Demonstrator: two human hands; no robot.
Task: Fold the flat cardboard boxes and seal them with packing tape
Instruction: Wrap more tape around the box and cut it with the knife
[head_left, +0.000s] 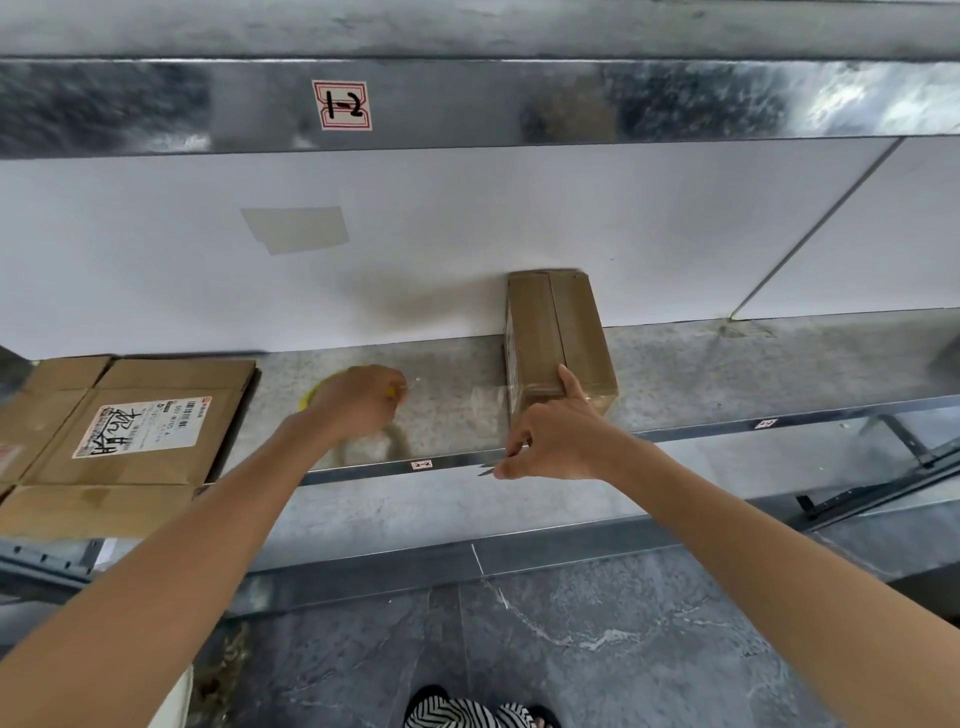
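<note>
Forearms cross marbled floor to steel shelf bearing taped box.

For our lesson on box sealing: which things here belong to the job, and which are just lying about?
Job: folded box; flat cardboard boxes; blurred yellow item, probably tape, in left hand.
Lying about: 1-2 shelf label; grey patch on wall; striped footwear.

Head camera (wide-angle) looks down onto the near shelf.

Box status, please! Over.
Left hand grips yellow tape roll. Right hand: forefinger on taped box, pinching thin metal tool. Flat boxes stacked aside.
</note>
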